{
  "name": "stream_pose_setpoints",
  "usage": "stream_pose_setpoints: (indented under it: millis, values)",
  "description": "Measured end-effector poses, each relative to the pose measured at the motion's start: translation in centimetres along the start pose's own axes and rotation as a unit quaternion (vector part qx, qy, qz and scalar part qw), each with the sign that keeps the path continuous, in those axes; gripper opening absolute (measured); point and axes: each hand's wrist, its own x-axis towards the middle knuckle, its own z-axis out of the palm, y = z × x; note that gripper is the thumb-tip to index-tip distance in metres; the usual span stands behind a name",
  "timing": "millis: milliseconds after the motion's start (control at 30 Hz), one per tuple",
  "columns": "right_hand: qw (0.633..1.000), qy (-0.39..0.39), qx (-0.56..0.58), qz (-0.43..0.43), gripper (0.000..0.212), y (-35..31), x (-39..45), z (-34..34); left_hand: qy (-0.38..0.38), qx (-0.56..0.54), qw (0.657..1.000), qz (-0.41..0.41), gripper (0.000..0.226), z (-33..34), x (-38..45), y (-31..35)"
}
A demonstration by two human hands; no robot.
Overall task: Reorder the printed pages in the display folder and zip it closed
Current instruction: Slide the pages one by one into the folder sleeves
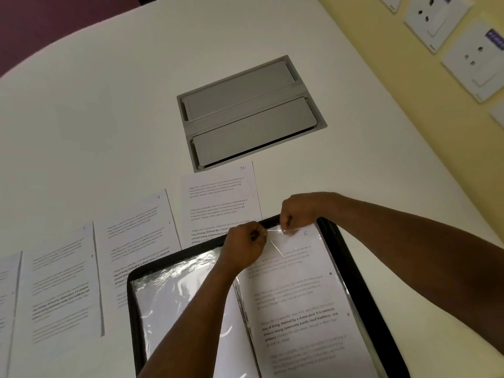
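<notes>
Presently mid-reorder: left hand [246,248] and right hand [296,214] both pinching clear plastic sleeve [275,236] of black zip-edged display folder [351,257] at desk's near edge; next, sliding page free.

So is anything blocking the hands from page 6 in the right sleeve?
Only the clear sleeve itself. Both the left hand and right hand pinch its top edge over page 6; nothing else visible intervenes.
</notes>
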Motion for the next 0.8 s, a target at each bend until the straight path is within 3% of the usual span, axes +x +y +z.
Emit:
stream_pose_setpoints:
  millis: [133, 267, 400, 467, 533, 667, 800]
  values:
    - [0.992, 0.040, 0.119, 0.015, 0.028, 0.1, -1.2, 0.4, 0.014, -0.006, 1.000, -0.004, 0.010, 0.1, -0.3, 0.1]
    - [0.923, 0.185, 0.336, 0.038, 0.038, 0.9, -3.3, 1.9, 0.031, -0.019, 0.999, -0.015, 0.008, 0.2, -0.7, 0.2]
    - [0.892, 0.239, 0.376, 0.082, 0.053, 1.8, -3.8, 5.2, 0.034, -0.026, 0.999, -0.034, 0.008, -0.1, -1.0, -0.3]
    - [0.851, 0.273, 0.439, 0.097, 0.056, 2.3, -3.8, 6.2, 0.040, -0.029, 0.997, -0.054, 0.008, 0.1, -0.4, -0.5]
    - [0.854, 0.327, 0.398, 0.073, 0.053, -0.6, -7.9, 7.8, 0.118, -0.054, 0.991, -0.028, 0.009, -0.8, -5.1, 1.4]
    - [0.870, 0.342, 0.318, 0.158, 0.037, -0.7, -8.3, 11.6, 0.117, -0.054, 0.991, -0.041, 0.010, 0.2, -4.7, 1.1]
    - [0.869, 0.388, 0.266, 0.151, 0.033, -1.7, -9.0, 13.8, 0.123, -0.056, 0.990, -0.039, 0.008, 0.5, -4.7, 1.6]
